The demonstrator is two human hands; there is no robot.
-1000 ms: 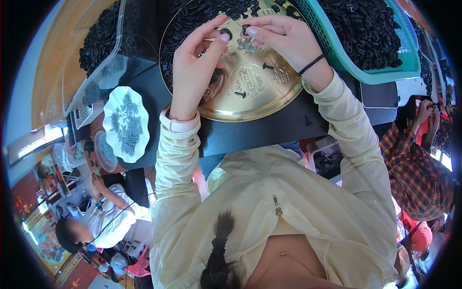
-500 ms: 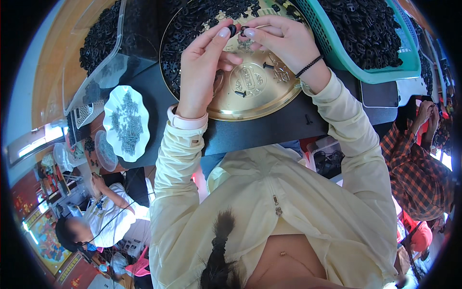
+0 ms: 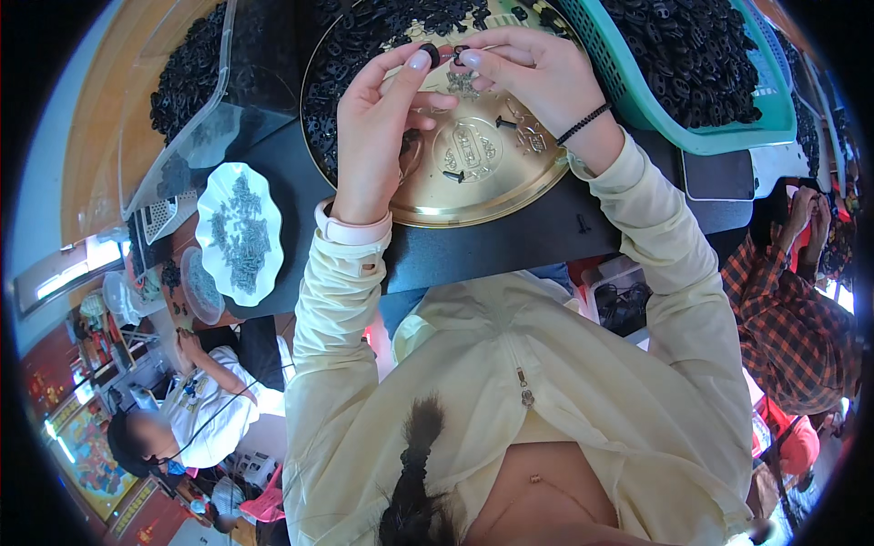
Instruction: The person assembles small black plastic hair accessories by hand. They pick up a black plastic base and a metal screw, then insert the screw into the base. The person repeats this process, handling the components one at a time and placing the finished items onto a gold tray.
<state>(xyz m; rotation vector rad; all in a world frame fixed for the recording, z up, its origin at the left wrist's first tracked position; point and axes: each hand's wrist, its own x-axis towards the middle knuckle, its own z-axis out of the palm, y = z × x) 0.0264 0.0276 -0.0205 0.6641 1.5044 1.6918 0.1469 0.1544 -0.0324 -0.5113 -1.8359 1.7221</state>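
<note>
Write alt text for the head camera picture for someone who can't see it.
Seen from above, a person's left hand and right hand pinch small black parts together over a round gold tray on a dark table. A teal basket of black pieces sits to the right, a white dish of small grey pieces to the left.

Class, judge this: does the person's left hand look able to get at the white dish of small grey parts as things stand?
Probably yes: the white dish lies uncovered left of the left hand, though that hand is pinching a small black part.
</note>
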